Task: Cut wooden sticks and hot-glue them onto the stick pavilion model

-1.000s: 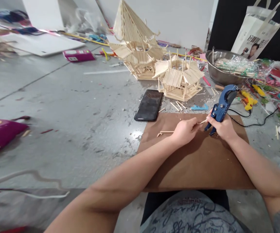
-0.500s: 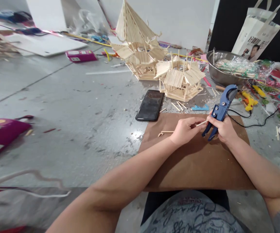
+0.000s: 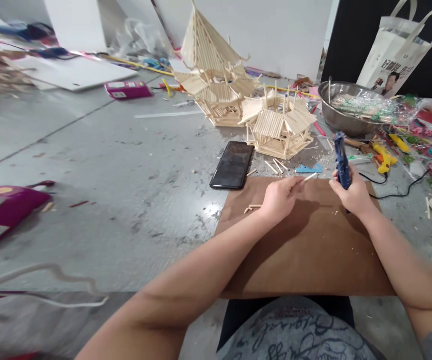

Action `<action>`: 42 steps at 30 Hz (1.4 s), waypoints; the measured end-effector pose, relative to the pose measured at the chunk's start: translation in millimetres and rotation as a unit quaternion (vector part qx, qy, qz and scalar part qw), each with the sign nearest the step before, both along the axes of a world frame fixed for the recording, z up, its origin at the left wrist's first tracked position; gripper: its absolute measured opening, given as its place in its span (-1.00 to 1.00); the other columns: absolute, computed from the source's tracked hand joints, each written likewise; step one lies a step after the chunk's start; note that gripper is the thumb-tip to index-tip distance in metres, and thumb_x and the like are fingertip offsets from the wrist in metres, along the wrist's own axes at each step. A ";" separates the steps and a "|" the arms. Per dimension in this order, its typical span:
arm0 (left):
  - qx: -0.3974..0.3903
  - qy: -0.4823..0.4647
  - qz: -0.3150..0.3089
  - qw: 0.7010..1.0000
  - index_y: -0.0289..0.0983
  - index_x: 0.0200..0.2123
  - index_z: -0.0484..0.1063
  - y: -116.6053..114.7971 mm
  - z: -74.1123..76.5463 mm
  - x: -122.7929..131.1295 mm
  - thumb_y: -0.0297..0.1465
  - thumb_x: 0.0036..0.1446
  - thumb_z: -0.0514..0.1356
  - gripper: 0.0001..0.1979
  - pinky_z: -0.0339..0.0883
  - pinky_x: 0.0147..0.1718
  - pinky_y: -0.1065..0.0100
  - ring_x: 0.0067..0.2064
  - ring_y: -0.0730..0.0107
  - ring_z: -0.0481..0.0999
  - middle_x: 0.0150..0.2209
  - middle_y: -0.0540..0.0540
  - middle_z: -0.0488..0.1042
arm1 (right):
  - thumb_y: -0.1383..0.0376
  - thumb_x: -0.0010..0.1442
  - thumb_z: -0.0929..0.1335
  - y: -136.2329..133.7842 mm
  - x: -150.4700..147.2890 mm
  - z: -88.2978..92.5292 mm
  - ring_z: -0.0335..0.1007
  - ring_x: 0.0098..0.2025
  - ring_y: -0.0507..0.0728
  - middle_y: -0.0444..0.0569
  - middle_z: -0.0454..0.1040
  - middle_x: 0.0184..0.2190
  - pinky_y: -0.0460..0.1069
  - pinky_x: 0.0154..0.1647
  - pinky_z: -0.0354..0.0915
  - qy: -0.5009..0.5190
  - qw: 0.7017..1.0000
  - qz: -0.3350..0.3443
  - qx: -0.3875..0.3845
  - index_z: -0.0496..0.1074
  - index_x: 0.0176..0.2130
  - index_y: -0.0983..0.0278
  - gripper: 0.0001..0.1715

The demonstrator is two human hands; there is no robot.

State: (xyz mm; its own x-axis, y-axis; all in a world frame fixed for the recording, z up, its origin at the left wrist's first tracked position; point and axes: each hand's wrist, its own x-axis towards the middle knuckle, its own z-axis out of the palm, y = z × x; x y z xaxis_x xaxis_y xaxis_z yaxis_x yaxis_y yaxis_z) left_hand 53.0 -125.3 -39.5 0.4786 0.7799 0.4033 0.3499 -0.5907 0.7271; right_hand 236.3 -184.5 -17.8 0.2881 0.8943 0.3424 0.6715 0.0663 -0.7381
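Between the fingertips of my left hand is a short pale wooden stick, its end pointing up to the right. My right hand is wrapped round a blue pipe cutter, held upright and seen edge-on, so its jaw is hard to make out. The two hands are apart above a brown board. Small cut stick pieces lie on the board beside my left wrist. Beyond my hands stand a low stick-built pavilion and a taller stick tower with a pointed roof.
A black phone lies left of the board's far edge. At right are a yellow glue gun with its cord, a steel bowl of sticks and a white bag. Purple power strips lie on the left.
My hands have moved apart, the left one slightly left with the stick. The pipe cutter has turned from broadside to edge-on in my right hand, away from the stick.
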 end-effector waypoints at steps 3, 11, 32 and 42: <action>-0.017 -0.032 0.005 0.999 -0.30 -0.32 0.44 3.4 1.4 -1.1 -0.36 0.14 0.00 -0.76 0.23 -0.47 0.55 -0.48 0.56 0.41 -0.50 0.00 0.49 | 0.27 -0.06 0.30 3.1 7.3 -5.2 0.31 -0.10 0.25 0.12 0.38 -0.15 0.17 -0.06 0.18 -0.137 0.990 0.015 -0.004 0.21 -0.07 0.29 -0.50; -0.020 -0.035 -0.006 0.999 -0.30 -0.33 0.43 2.9 4.1 -2.1 -0.39 0.14 -0.02 -0.77 0.22 -0.46 0.55 -0.51 0.58 0.36 -0.52 0.00 0.47 | 0.36 -0.06 0.29 2.0 -2.3 -9.1 0.30 -0.13 0.24 0.08 0.39 -0.19 0.11 -0.11 0.21 -0.225 0.971 0.077 -0.038 0.21 -0.06 0.26 -0.50; 0.006 0.000 -0.010 1.000 -0.32 -0.36 0.44 1.9 6.9 -4.1 -0.39 0.13 -0.03 -0.74 0.19 -0.46 0.54 -0.49 0.56 0.36 -0.53 -0.02 0.44 | 0.34 -0.07 0.28 0.1 -3.6 -8.5 0.35 -0.21 0.23 0.09 0.43 -0.23 0.06 -0.22 0.23 -0.254 0.962 0.073 -0.066 0.22 -0.08 0.27 -0.52; 0.022 -0.005 -0.006 1.000 -0.32 -0.30 0.45 4.2 3.0 -3.8 -0.37 0.14 -0.01 -0.74 0.25 -0.42 0.50 -0.42 0.47 0.46 -0.46 -0.08 0.50 | 0.30 -0.06 0.27 -2.1 -3.2 -8.9 0.38 -0.30 0.20 0.06 0.47 -0.30 0.03 -0.30 0.22 -0.251 0.962 0.067 -0.085 0.27 -0.13 0.28 -0.59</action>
State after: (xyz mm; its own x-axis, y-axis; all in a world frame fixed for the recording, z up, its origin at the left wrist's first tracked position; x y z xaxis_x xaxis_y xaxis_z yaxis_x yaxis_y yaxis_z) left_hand 49.2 -121.2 -36.5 0.4828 0.7555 0.4428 0.3353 -0.6266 0.7035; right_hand 233.1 -186.6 -26.7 0.0021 0.9671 0.2546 0.9401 0.0849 -0.3303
